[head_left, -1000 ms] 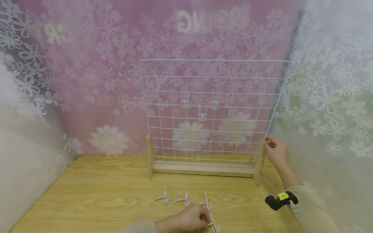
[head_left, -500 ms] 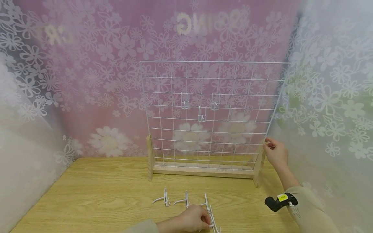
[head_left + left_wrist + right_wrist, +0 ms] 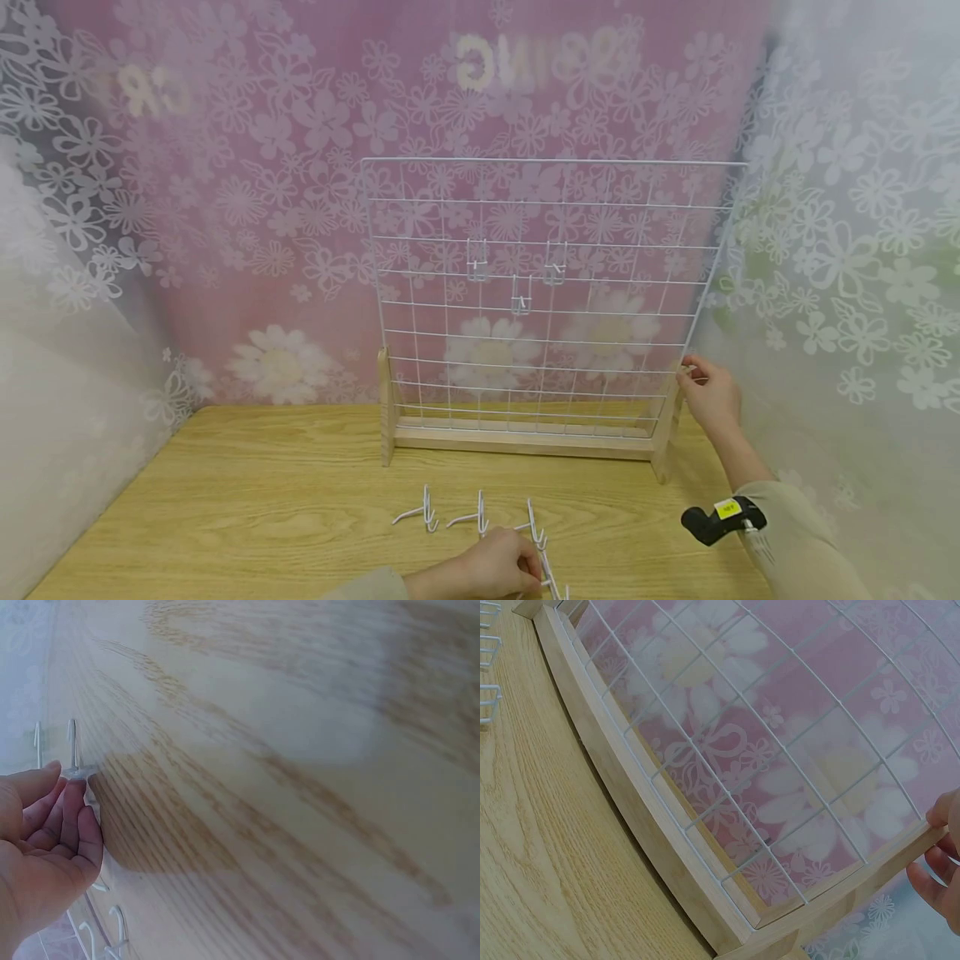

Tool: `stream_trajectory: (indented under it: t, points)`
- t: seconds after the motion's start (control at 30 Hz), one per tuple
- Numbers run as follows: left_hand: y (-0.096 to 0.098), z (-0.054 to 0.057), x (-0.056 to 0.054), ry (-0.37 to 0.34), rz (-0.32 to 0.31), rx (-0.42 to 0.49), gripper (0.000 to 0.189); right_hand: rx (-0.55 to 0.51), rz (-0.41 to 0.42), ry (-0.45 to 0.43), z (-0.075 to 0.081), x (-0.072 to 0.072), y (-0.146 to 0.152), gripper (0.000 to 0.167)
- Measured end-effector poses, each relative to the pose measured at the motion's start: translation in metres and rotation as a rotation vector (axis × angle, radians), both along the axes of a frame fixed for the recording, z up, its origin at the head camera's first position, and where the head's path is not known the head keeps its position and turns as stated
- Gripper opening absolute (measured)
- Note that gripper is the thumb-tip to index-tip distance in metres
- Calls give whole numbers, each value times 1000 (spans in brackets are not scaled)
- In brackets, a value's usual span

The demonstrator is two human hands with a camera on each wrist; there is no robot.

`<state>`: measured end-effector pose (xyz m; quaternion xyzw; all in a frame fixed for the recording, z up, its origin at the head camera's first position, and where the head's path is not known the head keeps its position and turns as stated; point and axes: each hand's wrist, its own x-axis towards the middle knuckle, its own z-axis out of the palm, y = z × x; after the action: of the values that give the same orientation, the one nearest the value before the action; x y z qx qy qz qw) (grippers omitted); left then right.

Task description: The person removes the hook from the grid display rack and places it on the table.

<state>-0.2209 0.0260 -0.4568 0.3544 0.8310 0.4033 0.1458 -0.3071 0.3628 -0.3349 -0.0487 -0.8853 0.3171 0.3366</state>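
Low in the head view, my left hand [image 3: 497, 563] pinches a white wire hook [image 3: 551, 577] close over the tabletop. The left wrist view has the thumb and fingertips together on the hook [image 3: 75, 771], partly covering it. My right hand [image 3: 711, 396] grips the top of the right wooden post [image 3: 885, 871] between thumb and fingers. That post belongs to a stand [image 3: 525, 445] that holds a white wire grid [image 3: 555, 161] upright. Three hooks hang on the grid: one at left [image 3: 477, 270], one at right [image 3: 555, 272] and one lower between them [image 3: 521, 307].
On the wood-grain table [image 3: 247, 500], loose white hooks lie in a row before the stand: a left hook [image 3: 427, 508], a middle hook [image 3: 481, 513] and a right hook [image 3: 533, 527] near the left hand. Flowered curtains [image 3: 277, 358] enclose the back and sides.
The hook in my left hand tilts very slightly. Both hands stay in about the same places, and the right hand keeps its grip on the post.
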Motion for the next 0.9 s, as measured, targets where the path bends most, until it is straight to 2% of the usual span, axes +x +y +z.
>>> stream_trajectory:
  t: [0.17, 0.4, 0.63, 0.7, 0.9]
  points:
    - [-1, 0, -1, 36, -2, -5, 10, 3, 8, 2, 0, 1, 0, 20]
    - [-7, 7, -3, -10, -19, 27, 6, 16, 5, 25, 0, 0, 1, 19]
    - [-14, 25, -9, -6, 36, 34, 8, 8, 6, 19, -1, 0, 2, 20]
    - [-17, 31, -11, -27, 41, 40, 6, 10, 9, 22, -1, -1, 2, 19]
    - [-22, 47, -18, -40, 69, 92, 4, 15, 15, 21, -1, 0, 1, 18]
